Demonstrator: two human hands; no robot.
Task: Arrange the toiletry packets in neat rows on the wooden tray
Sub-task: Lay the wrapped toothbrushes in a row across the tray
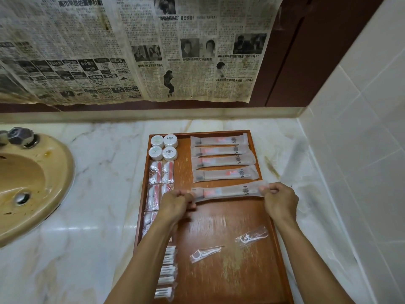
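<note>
Two ends of a long toothbrush packet (pixel 228 191) are pinched by the left hand (pixel 176 204) and right hand (pixel 280 200) above the wooden tray (pixel 230 216); four like packets (pixel 223 159) are ranged beyond

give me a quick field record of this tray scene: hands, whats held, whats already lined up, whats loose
left hand: pinches left end of the held toothbrush packet
right hand: pinches its right end
held packet: stretched level over the wooden tray, below the row
placed toothbrush packets: four, stacked in a column at top right
round soaps: four, top left corner
left column packets: pairs running down the left edge
loose floss pick packets: two, askew on the lower tray
surroundings: marble counter, sink at left
</note>
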